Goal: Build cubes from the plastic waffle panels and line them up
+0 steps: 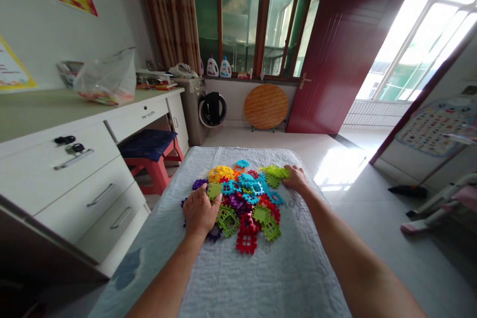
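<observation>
A heap of interlocking plastic building blocks with notched edges lies on the cloth-covered surface. My left hand (200,210) is at the heap's left side, its thumb and forefinger closed on a flat olive-green block (214,191). At the right edge of the heap, my right hand (296,178) has its fingers closed on a yellow-green block (278,172). Between the hands lie blue blocks (257,188), a purple block (238,203) and a yellow cluster (220,174). Nearer me are a red window-shaped block (246,242) and a green window-shaped block (272,229).
The pale quilted cloth (261,283) extends around the heap. A white desk (85,179) with drawers and a red stool (152,159) stand left. Behind are a washing machine (194,109) with its door ajar, a round wooden tabletop (266,106) and a dark red door (328,49).
</observation>
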`<action>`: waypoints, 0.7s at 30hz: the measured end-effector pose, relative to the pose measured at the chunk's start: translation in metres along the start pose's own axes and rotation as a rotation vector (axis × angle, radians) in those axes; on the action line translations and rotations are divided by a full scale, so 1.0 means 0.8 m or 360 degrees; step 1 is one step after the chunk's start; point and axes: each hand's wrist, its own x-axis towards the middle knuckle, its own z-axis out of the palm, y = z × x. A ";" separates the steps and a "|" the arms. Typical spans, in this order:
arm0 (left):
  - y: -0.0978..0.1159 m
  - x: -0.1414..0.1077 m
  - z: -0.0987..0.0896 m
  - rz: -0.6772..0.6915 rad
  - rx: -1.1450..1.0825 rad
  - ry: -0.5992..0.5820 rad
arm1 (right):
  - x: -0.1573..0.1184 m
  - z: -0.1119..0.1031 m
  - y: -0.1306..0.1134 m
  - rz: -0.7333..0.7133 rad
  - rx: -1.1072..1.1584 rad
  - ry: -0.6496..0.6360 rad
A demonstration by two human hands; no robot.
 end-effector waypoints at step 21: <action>-0.003 -0.010 -0.008 0.0417 -0.0535 -0.0187 | -0.083 -0.047 -0.201 -0.0942 0.1123 -0.0444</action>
